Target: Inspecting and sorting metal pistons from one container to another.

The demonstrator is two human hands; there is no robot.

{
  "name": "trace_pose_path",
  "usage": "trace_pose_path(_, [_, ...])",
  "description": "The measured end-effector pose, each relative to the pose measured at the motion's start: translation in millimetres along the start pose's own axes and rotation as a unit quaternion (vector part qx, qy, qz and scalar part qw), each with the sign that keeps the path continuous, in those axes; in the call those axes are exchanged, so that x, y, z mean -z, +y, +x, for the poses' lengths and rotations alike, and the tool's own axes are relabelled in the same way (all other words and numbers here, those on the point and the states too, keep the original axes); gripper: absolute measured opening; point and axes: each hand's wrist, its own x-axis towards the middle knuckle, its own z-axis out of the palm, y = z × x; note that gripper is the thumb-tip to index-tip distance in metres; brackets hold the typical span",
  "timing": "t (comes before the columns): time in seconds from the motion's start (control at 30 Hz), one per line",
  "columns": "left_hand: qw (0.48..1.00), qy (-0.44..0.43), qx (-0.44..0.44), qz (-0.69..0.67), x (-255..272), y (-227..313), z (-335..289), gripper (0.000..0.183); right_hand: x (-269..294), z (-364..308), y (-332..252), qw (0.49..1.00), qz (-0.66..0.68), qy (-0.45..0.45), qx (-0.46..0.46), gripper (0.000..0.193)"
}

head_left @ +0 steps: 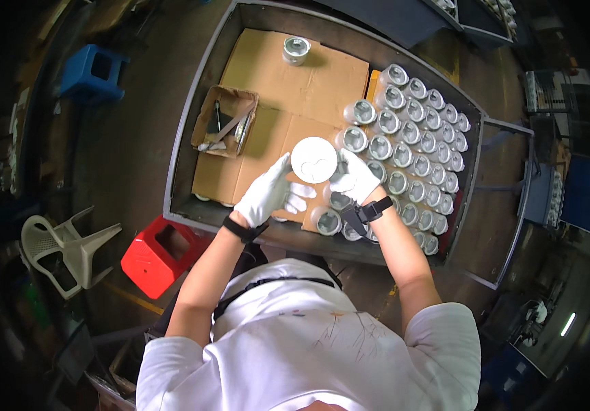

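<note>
A round, pale metal piston [314, 160] is in front of me over the cart, its flat face up with curved marks on it. My right hand [355, 178], in a white glove, grips its right edge. On the other side my left hand [271, 193], also gloved, has its fingers spread; the fingertips come close to the piston's left edge, and I cannot tell whether they touch. Many similar pistons [402, 155] stand in rows, hollow side up, right of my hands. One lone piston [296, 52] stands on the cardboard [309, 82] at the far side.
A metal-rimmed cart [184, 140] holds everything. Inside it at left lies a small cardboard box [207, 134] with a pen and thin tools. A red stool [150, 262] and a beige chair [63, 253] stand left of me, a blue stool [90, 72] farther off. A metal handle frame [529, 185] juts out right.
</note>
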Motion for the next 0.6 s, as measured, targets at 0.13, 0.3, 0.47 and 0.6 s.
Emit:
trace_pose_path(0.13, [0.998, -0.064, 0.012, -0.021, -5, -19, -3, 0.063, -44, -12, 50, 0.971, -0.012, 0.225, 0.078, 0.025])
trace_pose_path(0.3, [0.990, -0.117, 0.011, -0.080, -26, -29, -12, 0.059, 12, -18, 66, 0.985, -0.014, 0.145, 0.089, 0.023])
trace_pose_path(0.47, [0.986, -0.105, 0.039, -0.121, -29, -26, -18, 0.060, 5, -45, 61, 0.987, -0.127, 0.033, 0.094, 0.014])
trace_pose_path(0.6, [0.966, -0.091, -0.002, -0.244, -31, -25, -9, 0.055, -39, -64, 70, 0.907, -0.298, 0.032, 0.296, 0.012])
